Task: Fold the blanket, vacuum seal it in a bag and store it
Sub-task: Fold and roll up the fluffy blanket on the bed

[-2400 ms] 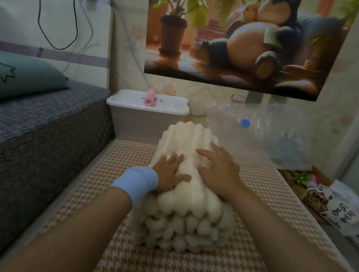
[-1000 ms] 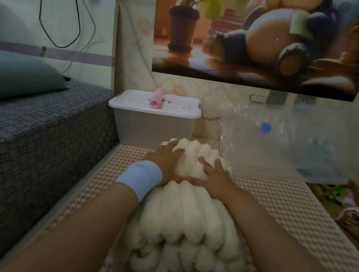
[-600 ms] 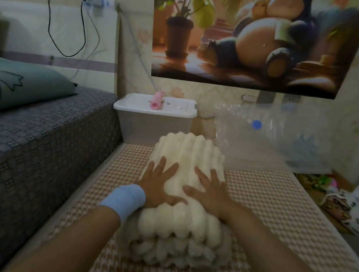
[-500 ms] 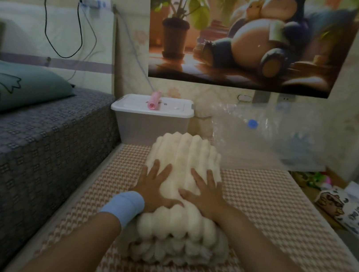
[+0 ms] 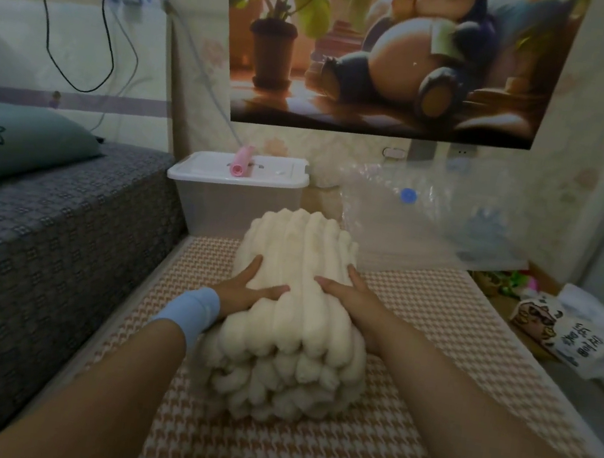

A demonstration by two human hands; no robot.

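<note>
blanket (image 5: pixel 293 306): folded into a thick ribbed cream bundle, lying on the houndstooth mat (image 5: pixel 434 327) beside the bed (image 5: pixel 38 228). left hand (image 5: pixel 248 287): flat against the bundle's upper left side, fingers (image 5: pixel 254 264) spread and straight, thumb across the top; nothing gripped. right hand (image 5: pixel 352 299): flat on the upper right side, fingers straight, thumb pointing inward; nothing gripped. bag (image 5: pixel 430 224): clear, behind the blanket to the right, blue valve (image 5: pixel 408 196) visible. bin (image 5: pixel 235 195): lidded, behind the blanket to the left, pink roll (image 5: pixel 242 159) on its lid.
</note>
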